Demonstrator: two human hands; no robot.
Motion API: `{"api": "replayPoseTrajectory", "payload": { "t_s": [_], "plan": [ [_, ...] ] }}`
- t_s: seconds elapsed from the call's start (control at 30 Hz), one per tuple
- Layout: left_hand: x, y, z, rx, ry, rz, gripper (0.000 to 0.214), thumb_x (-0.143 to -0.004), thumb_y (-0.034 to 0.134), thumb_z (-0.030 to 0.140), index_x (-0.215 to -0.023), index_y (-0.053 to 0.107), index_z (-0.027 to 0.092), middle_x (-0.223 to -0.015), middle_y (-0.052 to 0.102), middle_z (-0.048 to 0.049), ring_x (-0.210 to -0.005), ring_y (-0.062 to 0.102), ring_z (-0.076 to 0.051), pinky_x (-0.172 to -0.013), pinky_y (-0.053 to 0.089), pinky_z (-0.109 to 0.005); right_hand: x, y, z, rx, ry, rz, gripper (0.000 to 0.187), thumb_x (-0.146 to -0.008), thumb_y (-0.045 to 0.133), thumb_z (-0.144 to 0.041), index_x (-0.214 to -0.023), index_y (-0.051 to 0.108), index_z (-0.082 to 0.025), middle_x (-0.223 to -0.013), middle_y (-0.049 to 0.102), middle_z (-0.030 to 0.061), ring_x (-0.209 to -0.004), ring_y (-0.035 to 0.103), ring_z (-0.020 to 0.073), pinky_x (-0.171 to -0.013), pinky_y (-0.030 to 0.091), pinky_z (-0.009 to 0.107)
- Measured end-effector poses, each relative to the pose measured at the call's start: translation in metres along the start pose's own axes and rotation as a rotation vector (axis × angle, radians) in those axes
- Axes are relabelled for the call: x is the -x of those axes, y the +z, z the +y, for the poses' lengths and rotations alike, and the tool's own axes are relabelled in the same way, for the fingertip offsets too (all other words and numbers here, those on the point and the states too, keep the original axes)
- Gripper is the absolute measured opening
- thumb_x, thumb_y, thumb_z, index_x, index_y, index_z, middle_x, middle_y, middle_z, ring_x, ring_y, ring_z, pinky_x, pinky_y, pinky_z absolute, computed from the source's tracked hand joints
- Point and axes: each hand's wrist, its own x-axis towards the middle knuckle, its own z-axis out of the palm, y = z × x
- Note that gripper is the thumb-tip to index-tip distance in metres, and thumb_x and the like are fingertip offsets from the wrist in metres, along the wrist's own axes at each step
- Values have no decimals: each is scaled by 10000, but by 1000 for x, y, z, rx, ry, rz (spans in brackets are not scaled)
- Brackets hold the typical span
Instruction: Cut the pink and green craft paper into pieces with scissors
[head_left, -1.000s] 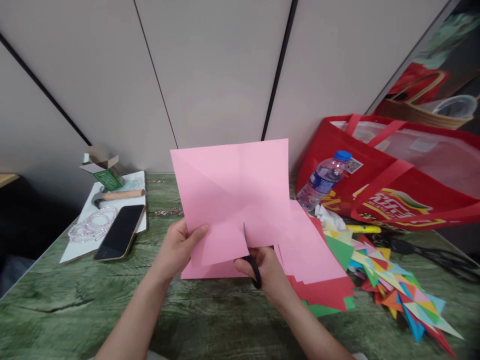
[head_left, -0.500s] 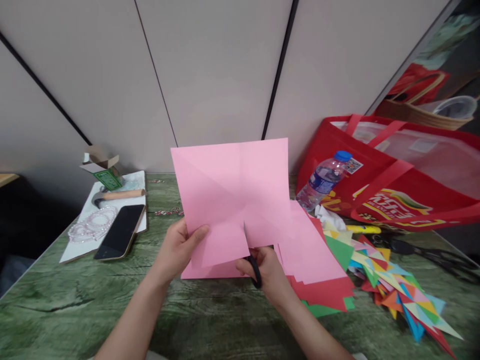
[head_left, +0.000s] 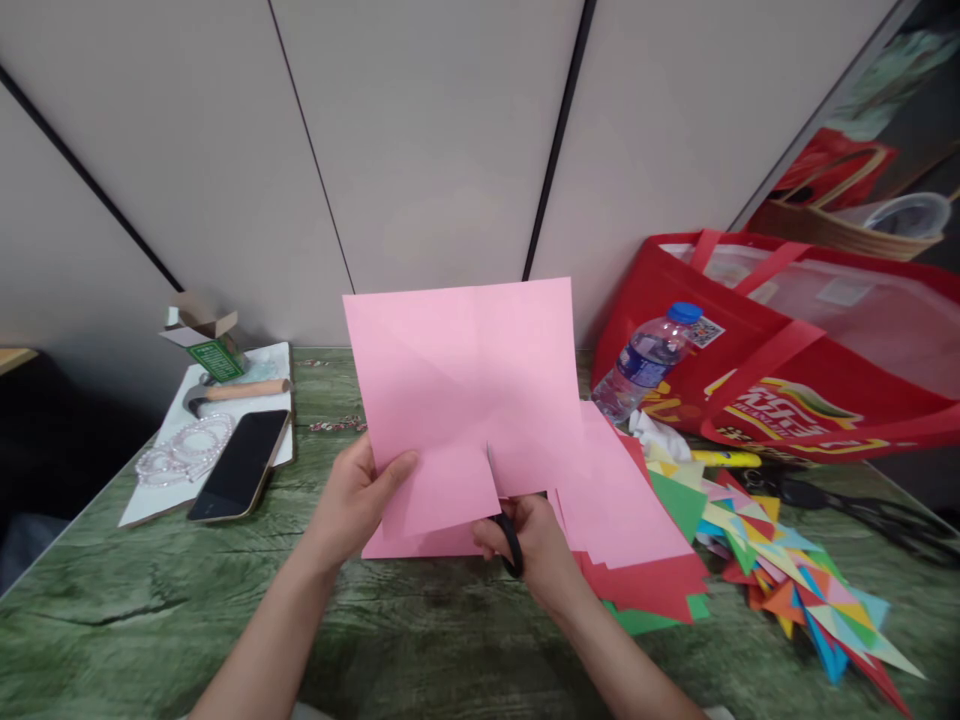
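Observation:
A large sheet of pink paper (head_left: 457, 380) is held up, tilted, above the table. My left hand (head_left: 367, 495) pinches its lower left edge, thumb in front and fingers behind. My right hand (head_left: 536, 545) is closed round the black handles of a pair of scissors (head_left: 513, 548). A cut runs up from the sheet's lower edge, and a blade tip shows near its top; the rest of the blades is mostly hidden by the paper. Under and to the right of the sheet lie more pink sheets (head_left: 630, 510), over red paper (head_left: 649, 585) and green paper (head_left: 637, 622).
On the right are folded multicoloured paper pieces (head_left: 795, 570), black scissors (head_left: 847, 505), a yellow tube (head_left: 726, 459), a water bottle (head_left: 645, 360) and a red bag (head_left: 757, 360). On the left are a phone (head_left: 241, 465), a wooden-handled sickle (head_left: 244, 390), beads (head_left: 184, 450) and a small green box (head_left: 214, 350).
The upper right part of the pink sheet has shifted very slightly left. Both hands and the scissors stay in almost the same place.

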Motion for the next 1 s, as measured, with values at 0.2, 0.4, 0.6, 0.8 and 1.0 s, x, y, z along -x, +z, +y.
{"api": "replayPoseTrajectory", "payload": {
  "t_s": [0.2,0.4,0.6,0.8,1.0],
  "plan": [
    [0,1,0,33,1,-2,229,-758,616,287,-974,591,215,-917,647,-28,-756,573,-147,-642,469,-256,1,0,-1,12,10,-14,215,-567,696,-303,-620,555,-149,-446,514,-45,-376,429,82,-391,325,210],
    [0,1,1,31,3,4,225,-753,622,284,-965,599,212,-943,651,-32,-750,581,-145,-651,471,-257,3,-1,-4,43,18,-32,212,-582,682,-314,-596,552,-147,-398,492,-49,-362,408,82,-386,295,210],
    [-1,1,1,39,-6,-1,228,-752,622,290,-964,599,208,-932,654,-36,-739,582,-148,-636,471,-254,2,-1,-6,50,33,-35,208,-576,677,-313,-588,549,-148,-387,490,-49,-345,392,79,-371,269,208],
    [0,1,1,32,0,-14,224,-762,616,291,-972,591,218,-927,642,-28,-752,570,-145,-642,468,-252,2,-1,-5,106,23,-15,211,-608,662,-318,-589,534,-152,-358,476,-54,-333,394,78,-373,264,208],
    [-1,2,0,31,-8,-2,216,-757,621,292,-957,597,215,-919,653,-28,-733,580,-138,-634,476,-251,2,-2,-4,69,15,-59,212,-619,659,-318,-616,526,-153,-410,496,-49,-357,421,81,-378,285,209]
  ]
}}
